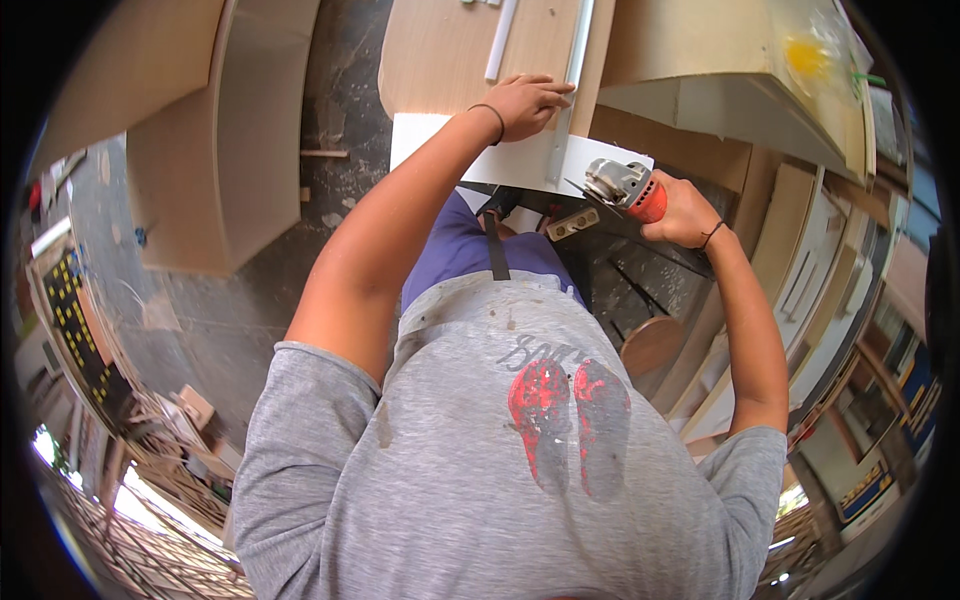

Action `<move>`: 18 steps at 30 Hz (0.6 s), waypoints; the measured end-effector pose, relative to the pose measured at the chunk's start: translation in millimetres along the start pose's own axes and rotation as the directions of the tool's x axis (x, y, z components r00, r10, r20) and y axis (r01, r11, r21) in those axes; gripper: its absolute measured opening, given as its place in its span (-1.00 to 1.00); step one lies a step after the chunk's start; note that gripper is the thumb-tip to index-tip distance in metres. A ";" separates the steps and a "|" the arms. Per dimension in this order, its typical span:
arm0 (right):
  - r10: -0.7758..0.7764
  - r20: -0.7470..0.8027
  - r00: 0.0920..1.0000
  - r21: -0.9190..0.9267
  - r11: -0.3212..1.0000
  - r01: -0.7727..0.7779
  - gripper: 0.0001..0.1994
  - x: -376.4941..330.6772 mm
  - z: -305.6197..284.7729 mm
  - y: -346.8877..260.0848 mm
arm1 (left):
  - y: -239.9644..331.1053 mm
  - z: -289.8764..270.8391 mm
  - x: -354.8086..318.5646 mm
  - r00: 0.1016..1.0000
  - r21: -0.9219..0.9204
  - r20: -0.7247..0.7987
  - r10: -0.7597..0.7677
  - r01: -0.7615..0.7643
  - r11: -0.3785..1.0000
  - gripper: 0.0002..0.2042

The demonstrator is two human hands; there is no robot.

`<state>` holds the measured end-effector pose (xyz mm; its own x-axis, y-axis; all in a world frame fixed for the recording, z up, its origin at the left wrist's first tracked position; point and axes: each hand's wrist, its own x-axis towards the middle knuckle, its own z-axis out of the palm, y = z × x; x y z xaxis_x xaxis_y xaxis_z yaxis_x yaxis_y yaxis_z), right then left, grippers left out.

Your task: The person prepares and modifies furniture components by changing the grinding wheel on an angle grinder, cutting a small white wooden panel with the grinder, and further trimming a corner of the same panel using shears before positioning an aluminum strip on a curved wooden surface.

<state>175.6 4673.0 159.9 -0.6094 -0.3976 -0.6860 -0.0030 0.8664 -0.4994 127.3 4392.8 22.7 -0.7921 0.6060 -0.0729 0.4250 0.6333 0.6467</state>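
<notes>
A long silvery metal strip (580,48) runs along a light wood-look board (435,55) and over a white panel (425,140) at its near end. My left hand (530,107) presses on this strip, its fingers closed together over it. My right hand (682,212) grips a small angle grinder (622,186) with a red body and a grey metal head. The grinder's thin disc points left, close to the near end of the strip and the white panel's edge. Whether disc and strip touch, I cannot tell. A narrow white strip (500,45) lies on the board, left of the metal one.
Large wood-toned cabinet carcasses stand at left (180,170) and far right (700,45). On the dark floor below the panel lies a white power strip (573,223), with cables nearby. A round wooden seat (652,345) and stacked panels (790,260) are at right.
</notes>
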 end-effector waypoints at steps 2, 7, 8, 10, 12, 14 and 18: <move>-0.021 0.045 0.999 -0.038 0.999 0.023 -0.43 9.1 -5.6 -1.3 | 2.4 -0.7 -2.5 0.999 -0.023 -0.001 -0.047 0.047 0.999 -0.69; -0.037 0.085 0.996 -0.103 0.994 0.046 -0.41 19.5 -13.9 -11.6 | 4.7 14.0 -5.1 0.996 -0.097 -0.062 -0.058 0.052 0.994 -0.66; -0.044 0.095 0.995 -0.125 0.991 0.055 -0.41 22.7 -14.6 -12.5 | 5.4 15.4 -5.3 0.995 -0.104 -0.075 -0.072 0.064 0.993 -0.66; -0.057 0.114 0.992 -0.158 0.985 0.075 -0.41 28.3 -16.1 -15.9 | 4.3 16.8 -5.5 0.994 -0.135 -0.077 -0.076 0.065 0.989 -0.65; -0.046 0.108 0.993 -0.171 0.983 0.064 -0.40 29.8 -16.7 -18.6 | 4.3 16.7 -4.3 0.994 -0.149 -0.071 -0.089 0.077 0.986 -0.64; -0.043 0.122 0.992 -0.175 0.983 0.064 -0.40 32.3 -17.1 -19.7 | 5.1 15.6 -3.6 0.993 -0.162 -0.062 -0.097 0.086 0.983 -0.64; -0.056 0.132 0.990 -0.147 0.986 0.075 -0.40 33.6 -18.9 -23.5 | 3.2 15.2 -1.9 0.995 -0.217 -0.021 -0.099 0.092 0.972 -0.63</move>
<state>140.3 4644.9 158.5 -0.4986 -0.4816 -0.7207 -0.1655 0.8691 -0.4662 136.8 4401.0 13.4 -0.8393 0.5303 -0.1202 0.2451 0.5663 0.7869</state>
